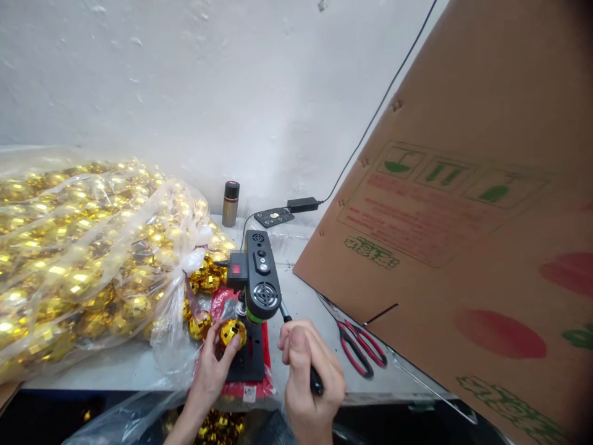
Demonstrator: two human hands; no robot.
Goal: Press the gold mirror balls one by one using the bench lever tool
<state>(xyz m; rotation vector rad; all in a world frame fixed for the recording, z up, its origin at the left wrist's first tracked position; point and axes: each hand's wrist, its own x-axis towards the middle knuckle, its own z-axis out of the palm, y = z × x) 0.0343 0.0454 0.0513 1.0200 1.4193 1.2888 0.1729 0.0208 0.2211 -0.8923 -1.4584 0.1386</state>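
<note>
My left hand (213, 364) has its fingers wrapped round a gold mirrored ball (232, 334), holding it low at the base of a small black bench drill press (262, 272). With my right hand (311, 371) I grip the black lever handle (317, 382) on the press's right side; its metal rod runs up to the machine. The black base plate (245, 364) rests on red plastic packaging (266, 346). Another gold ball (200, 325) lies just left of the held one. The contact point between ball and machine is partly hidden by the drill head.
A large clear bag (92, 247) full of gold balls fills the left. Red-handled scissors (361, 349) lie right of my right hand, beside a big cardboard box (440, 216). Behind the press are a bottle (230, 204), a dark phone-like slab (274, 216) and a power adapter (303, 204).
</note>
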